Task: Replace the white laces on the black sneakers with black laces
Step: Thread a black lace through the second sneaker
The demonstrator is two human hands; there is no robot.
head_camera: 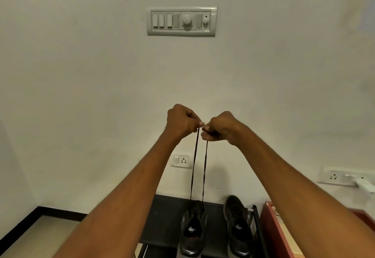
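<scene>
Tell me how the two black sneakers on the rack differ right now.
The left sneaker has a black lace rising from it in two taut strands to the left hand and right hand; the right sneaker has no strands leading up from it. The left sneaker sits nearer the rack's front edge; the right sneaker sits further back on the black rack. Both are black and point toward the wall.

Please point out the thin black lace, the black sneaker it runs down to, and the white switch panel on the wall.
Thin black lace [194, 162]: head view, middle of its left strand.
Black sneaker [192, 230]: head view, its dark opening.
White switch panel [181, 21]: head view, beside its round knob.
</scene>
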